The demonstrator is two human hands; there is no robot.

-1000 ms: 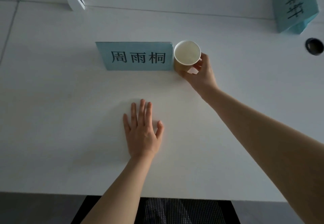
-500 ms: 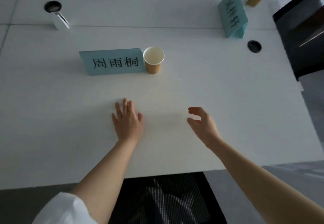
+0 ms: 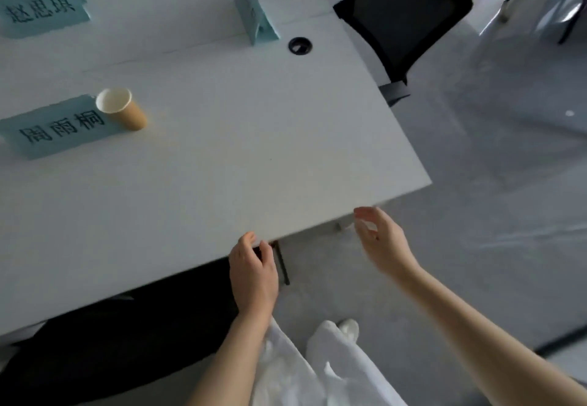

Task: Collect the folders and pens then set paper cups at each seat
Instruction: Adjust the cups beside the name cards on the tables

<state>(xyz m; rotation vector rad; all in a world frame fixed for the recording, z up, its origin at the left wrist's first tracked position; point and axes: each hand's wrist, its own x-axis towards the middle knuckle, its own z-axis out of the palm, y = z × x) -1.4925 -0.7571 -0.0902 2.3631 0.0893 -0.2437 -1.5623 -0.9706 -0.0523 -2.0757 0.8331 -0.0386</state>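
Both hands empty, fingers loosely curled: left hand (image 3: 254,273) at the white table's (image 3: 222,157) near edge, right hand (image 3: 382,242) beside its corner; upright brown paper cup (image 3: 122,110) stands far-left, nearer the left hand.

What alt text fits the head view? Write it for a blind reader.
Both bare hands, left hand and right hand, hang empty at the white table edge. A paper cup stands beside a blue name card.

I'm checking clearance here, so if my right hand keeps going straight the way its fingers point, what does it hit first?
Most likely the near edge of the white table. The right hand is empty, loosely curled, fingers pointing up-left toward that edge. Depth is unclear, so it might pass just under the tabletop instead. The paper cup is far off that line.
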